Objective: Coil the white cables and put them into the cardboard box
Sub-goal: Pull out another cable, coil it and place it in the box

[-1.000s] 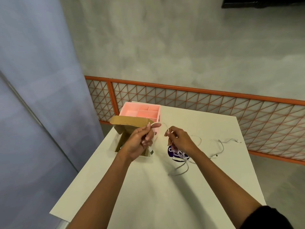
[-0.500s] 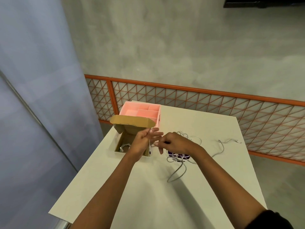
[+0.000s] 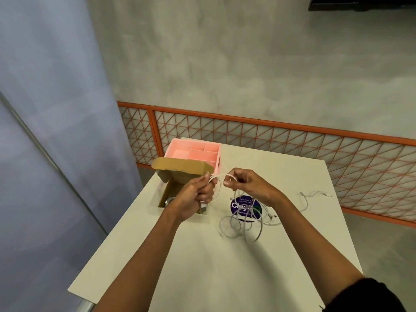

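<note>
Cable duty: my left hand [image 3: 195,197] grasps the white cable [image 3: 221,175] by the cardboard box [image 3: 180,168]; my right hand [image 3: 249,186] pinches it, loops trailing onto the table [image 3: 202,266].

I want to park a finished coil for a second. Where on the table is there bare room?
The near half of the table, this side of the cardboard box and the white cable loops, is bare, with only forearms above it. The far strip between the pink organizer and the stray cable is bare too. Crowded: around the loops.
</note>
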Available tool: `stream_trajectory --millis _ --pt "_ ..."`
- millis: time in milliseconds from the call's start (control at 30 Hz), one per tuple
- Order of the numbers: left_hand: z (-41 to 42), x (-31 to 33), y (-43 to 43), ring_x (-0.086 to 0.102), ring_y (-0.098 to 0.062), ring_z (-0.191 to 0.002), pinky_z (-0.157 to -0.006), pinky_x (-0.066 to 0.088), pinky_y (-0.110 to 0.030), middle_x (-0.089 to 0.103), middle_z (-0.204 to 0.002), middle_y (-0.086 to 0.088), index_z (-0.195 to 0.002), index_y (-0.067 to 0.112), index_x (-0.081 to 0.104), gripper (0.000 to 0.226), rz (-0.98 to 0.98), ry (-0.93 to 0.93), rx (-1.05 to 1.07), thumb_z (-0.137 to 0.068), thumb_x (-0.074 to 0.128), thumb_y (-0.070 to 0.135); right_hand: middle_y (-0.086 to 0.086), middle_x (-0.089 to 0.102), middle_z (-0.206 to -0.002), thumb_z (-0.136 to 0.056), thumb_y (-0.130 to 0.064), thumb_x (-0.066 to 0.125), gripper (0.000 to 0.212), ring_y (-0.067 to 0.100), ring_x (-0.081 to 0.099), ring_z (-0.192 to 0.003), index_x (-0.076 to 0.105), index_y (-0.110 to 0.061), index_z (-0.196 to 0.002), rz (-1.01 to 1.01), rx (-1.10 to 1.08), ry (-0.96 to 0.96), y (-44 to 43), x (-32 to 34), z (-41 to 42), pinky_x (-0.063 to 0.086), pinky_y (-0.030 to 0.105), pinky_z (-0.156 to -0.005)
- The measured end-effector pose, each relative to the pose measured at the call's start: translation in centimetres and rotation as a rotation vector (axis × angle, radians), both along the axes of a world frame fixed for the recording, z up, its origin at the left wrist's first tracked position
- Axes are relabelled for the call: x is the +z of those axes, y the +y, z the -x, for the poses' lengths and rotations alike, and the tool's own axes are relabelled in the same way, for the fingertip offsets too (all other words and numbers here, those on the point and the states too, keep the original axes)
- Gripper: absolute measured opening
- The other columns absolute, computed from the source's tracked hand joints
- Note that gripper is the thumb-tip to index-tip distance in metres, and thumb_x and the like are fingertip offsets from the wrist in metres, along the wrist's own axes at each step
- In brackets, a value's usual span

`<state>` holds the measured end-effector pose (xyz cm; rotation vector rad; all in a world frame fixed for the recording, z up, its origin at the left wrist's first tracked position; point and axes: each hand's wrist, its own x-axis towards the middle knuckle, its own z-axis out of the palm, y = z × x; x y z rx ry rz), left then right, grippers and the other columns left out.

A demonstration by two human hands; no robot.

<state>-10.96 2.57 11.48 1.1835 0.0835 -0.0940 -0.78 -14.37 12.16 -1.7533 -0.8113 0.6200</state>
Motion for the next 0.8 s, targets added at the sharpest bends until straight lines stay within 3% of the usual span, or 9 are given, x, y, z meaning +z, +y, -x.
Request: stream_trajectory --millis 100,233,367,467,533,633,800 --pt "0.0 0.5 -0.1 0.018 -0.002 -0.041 -0.044 0.020 -0.017 0.026 -0.047 0.011 -0.083 0.009 0.051 0.028 0.140 -0.044 0.034 -0.098 0.036 0.027 -0.007 0.065 -0.077 -0.091 -0.026 0.061 0.009 0.012 0.057 -0.076 0.066 -0.020 -0.086 0.081 -0.031 -0.003 -0.3 -2.0 0.1 0.046 0.029 -0.077" --pt "-0.4 1.1 0.1 0.012 -0.006 -0.042 -0.041 0.020 -0.015 0.028 -0.046 0.012 -0.083 0.009 0.048 0.028 0.262 -0.095 0.064 -0.100 0.031 0.024 0.007 0.057 -0.072 -0.096 -0.026 0.053 0.019 0.015 0.057 -0.071 0.066 -0.017 -0.088 0.071 -0.057 0.027 -0.6 -3.3 0.7 0.047 0.018 -0.070" --pt "-0.5 0.9 0.4 0.008 -0.006 -0.044 -0.044 0.011 -0.019 0.013 -0.052 0.006 -0.104 0.002 0.065 0.039 0.285 -0.084 0.063 -0.096 0.036 0.028 0.006 0.047 -0.065 -0.100 -0.023 0.044 0.019 0.014 0.050 -0.062 0.061 -0.015 -0.096 -0.015 -0.082 0.028 0.1 -2.5 1.2 0.048 0.020 -0.066" --pt "-0.3 0.5 0.4 0.012 -0.005 -0.039 -0.047 0.011 -0.022 0.014 -0.052 0.004 -0.118 0.005 0.064 0.045 0.244 -0.070 0.023 -0.102 0.030 0.030 0.003 0.044 -0.059 -0.102 -0.027 0.038 0.024 0.012 0.046 -0.053 0.059 -0.016 -0.098 -0.043 -0.124 -0.025 0.6 -2.0 1.7 0.047 0.021 -0.060" --pt "-0.2 0.5 0.5 0.016 -0.003 -0.036 -0.045 0.014 -0.021 0.019 -0.048 0.005 -0.109 0.009 0.069 0.044 0.256 -0.064 0.039 -0.101 0.032 0.030 -0.001 0.041 -0.056 -0.103 -0.028 0.036 0.027 0.007 0.040 -0.047 0.058 -0.015 -0.095 -0.014 -0.152 -0.080 1.0 -1.6 1.7 0.040 0.020 -0.054" --pt "0.1 0.7 0.4 0.010 -0.006 -0.040 -0.045 0.016 -0.018 0.015 -0.052 0.002 -0.094 0.011 0.073 0.043 0.294 -0.065 0.023 -0.098 0.035 0.030 -0.003 0.044 -0.061 -0.102 -0.031 0.036 0.029 0.007 0.043 -0.055 0.059 -0.020 -0.087 0.162 -0.170 -0.278 1.3 -1.6 1.3 0.037 0.020 -0.059" --pt "-0.1 0.5 0.7 0.019 -0.004 -0.036 -0.045 0.016 -0.019 0.016 -0.052 0.003 -0.128 0.005 0.057 0.046 0.252 -0.083 -0.024 -0.102 0.029 0.030 -0.004 0.045 -0.059 -0.101 -0.035 0.036 0.034 0.015 0.047 -0.061 0.061 -0.020 -0.084 0.302 -0.036 -0.307 1.0 -1.7 1.9 0.039 0.028 -0.066"
